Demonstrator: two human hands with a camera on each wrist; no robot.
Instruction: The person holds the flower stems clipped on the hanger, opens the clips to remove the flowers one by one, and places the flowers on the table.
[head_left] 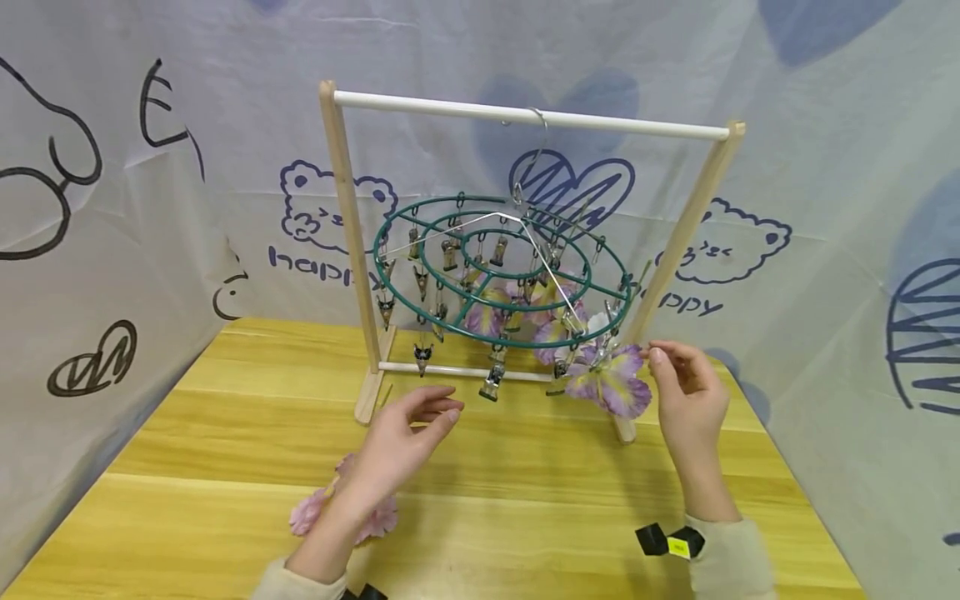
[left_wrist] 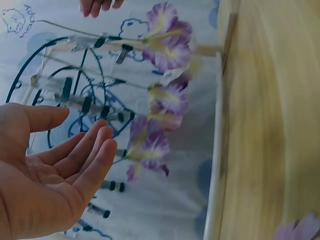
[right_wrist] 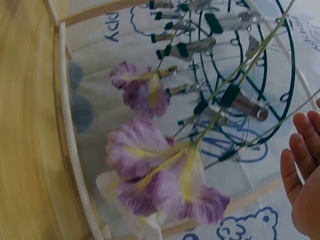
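A round green hanger rack [head_left: 386,292] with several metal clips hangs by its hook. Purple-and-yellow artificial flowers hang from clips on its right side; the nearest flower [head_left: 611,383] is head down with its stem up, as the right wrist view shows. My right hand [head_left: 688,404] is just right of that flower, fingers loosely bent and holding nothing. In front of the rack's lower left, my left hand [head_left: 401,442] is held up with thumb and fingers apart. The left wrist view shows nothing in the left palm [left_wrist: 55,190].
A wooden stand with a white top bar [head_left: 450,108] carries the rack. Pink flowers [head_left: 307,510] lie on the wooden table [head_left: 187,433] under my left forearm, partly hidden. A printed cloth [head_left: 247,142] surrounds the table at the back and sides.
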